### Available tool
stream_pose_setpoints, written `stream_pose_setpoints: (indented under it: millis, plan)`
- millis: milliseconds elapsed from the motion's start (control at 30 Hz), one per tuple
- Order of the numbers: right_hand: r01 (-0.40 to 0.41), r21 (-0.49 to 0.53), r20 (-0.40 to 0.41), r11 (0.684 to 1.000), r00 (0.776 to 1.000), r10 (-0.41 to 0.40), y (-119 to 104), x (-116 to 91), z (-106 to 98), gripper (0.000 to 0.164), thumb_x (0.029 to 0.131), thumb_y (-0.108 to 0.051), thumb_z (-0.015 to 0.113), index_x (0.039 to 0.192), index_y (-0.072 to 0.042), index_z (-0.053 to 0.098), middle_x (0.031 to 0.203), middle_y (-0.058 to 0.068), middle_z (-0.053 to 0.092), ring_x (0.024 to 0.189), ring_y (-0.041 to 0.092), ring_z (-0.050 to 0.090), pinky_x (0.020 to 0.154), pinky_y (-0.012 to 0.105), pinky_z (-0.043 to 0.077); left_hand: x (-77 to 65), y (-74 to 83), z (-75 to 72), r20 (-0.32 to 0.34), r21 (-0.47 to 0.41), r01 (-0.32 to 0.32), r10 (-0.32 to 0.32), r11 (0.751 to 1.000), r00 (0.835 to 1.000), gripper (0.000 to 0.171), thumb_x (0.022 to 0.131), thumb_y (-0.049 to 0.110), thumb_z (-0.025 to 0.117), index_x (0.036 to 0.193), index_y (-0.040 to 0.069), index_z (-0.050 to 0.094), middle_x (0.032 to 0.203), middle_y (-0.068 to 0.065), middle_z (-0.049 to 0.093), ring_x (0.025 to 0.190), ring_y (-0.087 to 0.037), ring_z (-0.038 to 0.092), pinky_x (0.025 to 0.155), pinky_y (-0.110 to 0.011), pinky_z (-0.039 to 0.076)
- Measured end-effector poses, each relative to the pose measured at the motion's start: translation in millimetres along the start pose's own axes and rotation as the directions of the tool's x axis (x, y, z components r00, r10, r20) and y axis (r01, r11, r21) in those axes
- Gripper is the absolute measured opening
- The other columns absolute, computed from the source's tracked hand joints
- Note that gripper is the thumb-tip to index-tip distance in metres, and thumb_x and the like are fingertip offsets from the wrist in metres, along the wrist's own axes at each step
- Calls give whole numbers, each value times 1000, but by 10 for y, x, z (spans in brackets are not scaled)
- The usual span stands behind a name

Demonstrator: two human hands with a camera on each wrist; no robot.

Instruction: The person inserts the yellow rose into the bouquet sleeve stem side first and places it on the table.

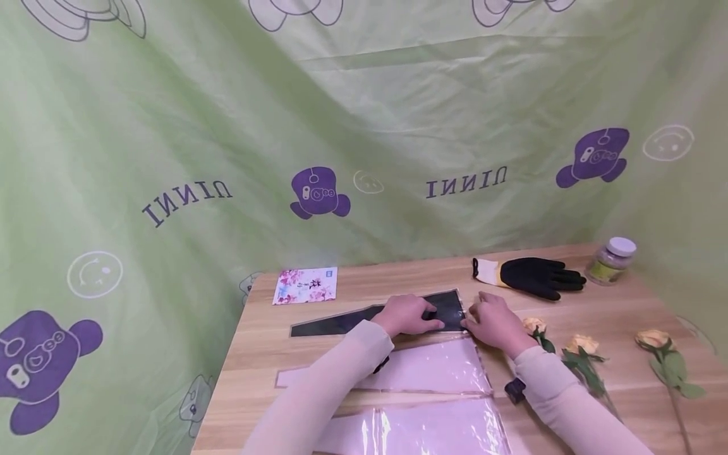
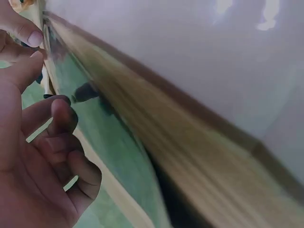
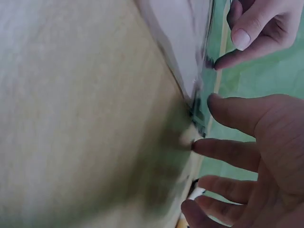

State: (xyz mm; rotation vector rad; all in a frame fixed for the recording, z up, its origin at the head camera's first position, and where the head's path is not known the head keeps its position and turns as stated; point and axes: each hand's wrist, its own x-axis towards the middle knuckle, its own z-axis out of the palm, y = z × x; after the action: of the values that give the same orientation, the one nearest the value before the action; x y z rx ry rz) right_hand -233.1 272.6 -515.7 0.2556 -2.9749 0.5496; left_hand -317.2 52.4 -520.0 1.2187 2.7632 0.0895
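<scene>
A tapered black flat sleeve (image 1: pixel 335 322) with a clear border lies near the back of the table. My left hand (image 1: pixel 406 314) rests on its wider part, fingers bent and apart; the left wrist view also shows this hand (image 2: pixel 42 142) gripping nothing. At the sleeve's wide right end, my right hand (image 1: pixel 493 321) touches the edge with its thumb. In the right wrist view, the right hand's (image 3: pixel 256 152) thumb and forefinger stand apart at that edge. Nearer me lie two pale pink sleeves, a middle one (image 1: pixel 432 366) and a front one (image 1: pixel 438 426), partly hidden by my left arm.
A floral-printed packet (image 1: pixel 307 285) lies at the back left. A black-and-white work glove (image 1: pixel 534 278) and a white-lidded jar (image 1: pixel 611 260) are at the back right. Peach roses (image 1: pixel 582 344) lie at right, beside a small black object (image 1: pixel 515 390). A green curtain (image 1: pixel 370 126) hangs behind.
</scene>
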Motion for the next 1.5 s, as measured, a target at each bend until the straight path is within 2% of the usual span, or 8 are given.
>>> stream_pose_setpoints:
  millis: [767, 1033, 1167, 1233, 1267, 1400, 1433, 1500]
  plan:
    - [36, 150, -162, 988, 987, -12, 2, 53, 107, 4, 82, -9, 75, 85, -10, 72, 115, 21, 66, 101, 38, 66, 87, 54, 57, 20, 20, 145, -2, -39, 31, -31, 999, 1000, 56, 96, 67, 54, 136, 30, 67, 128, 8, 67, 113, -15, 64, 82, -35, 59]
    - [29, 288, -154, 957, 988, 16, -58, 77, 98, 12, 94, -13, 68, 94, -6, 77, 103, 13, 71, 97, 34, 67, 87, 55, 56, 10, 13, 108, -10, -51, 37, -38, 998, 999, 49, 98, 60, 55, 135, 30, 68, 128, 8, 68, 113, -15, 65, 82, -35, 59]
    - [26, 281, -143, 959, 990, 15, -60, 88, 123, 16, 95, -14, 66, 96, -3, 77, 96, 10, 72, 89, 29, 68, 80, 51, 58, 25, 30, 106, -42, -185, 65, -74, 981, 996, 41, 99, 52, 59, 129, 26, 72, 119, 9, 71, 106, -11, 66, 79, -29, 58]
    - [27, 277, -137, 960, 990, 12, -66, 95, 131, 16, 95, -16, 68, 97, -4, 78, 94, 8, 72, 87, 26, 68, 78, 48, 59, 47, 59, 120, -56, -430, 98, -135, 898, 989, 35, 100, 44, 63, 121, 19, 75, 105, 3, 75, 91, -12, 70, 73, -27, 60]
    - [31, 275, -135, 961, 991, 7, -69, 97, 133, 16, 95, -16, 68, 97, -4, 78, 94, 8, 72, 86, 26, 68, 78, 48, 59, 63, 84, 129, -52, -583, 113, -175, 805, 983, 31, 100, 39, 65, 116, 15, 76, 98, 0, 75, 83, -13, 70, 70, -27, 61]
    - [64, 267, -139, 962, 990, -28, -96, 115, 127, 12, 93, -13, 71, 97, -5, 79, 93, 7, 72, 83, 25, 68, 75, 47, 60, 127, 238, 120, 22, -968, 109, -353, 228, 936, 19, 98, 22, 72, 100, 3, 73, 78, -10, 71, 61, -18, 68, 58, -30, 64]
    - [72, 264, -140, 962, 990, -36, -106, 118, 125, 12, 92, -12, 72, 97, -4, 78, 93, 7, 71, 83, 25, 68, 75, 47, 60, 138, 279, 105, 46, -986, 104, -389, 128, 920, 18, 97, 20, 73, 98, 2, 73, 79, -9, 71, 61, -17, 69, 58, -31, 65]
    - [88, 261, -140, 961, 989, -52, -130, 124, 117, 10, 91, -11, 73, 97, -4, 78, 93, 7, 71, 83, 25, 69, 74, 47, 60, 154, 340, 78, 70, -995, 95, -441, 35, 895, 15, 95, 17, 74, 96, 2, 72, 80, -9, 71, 62, -17, 69, 59, -31, 65]
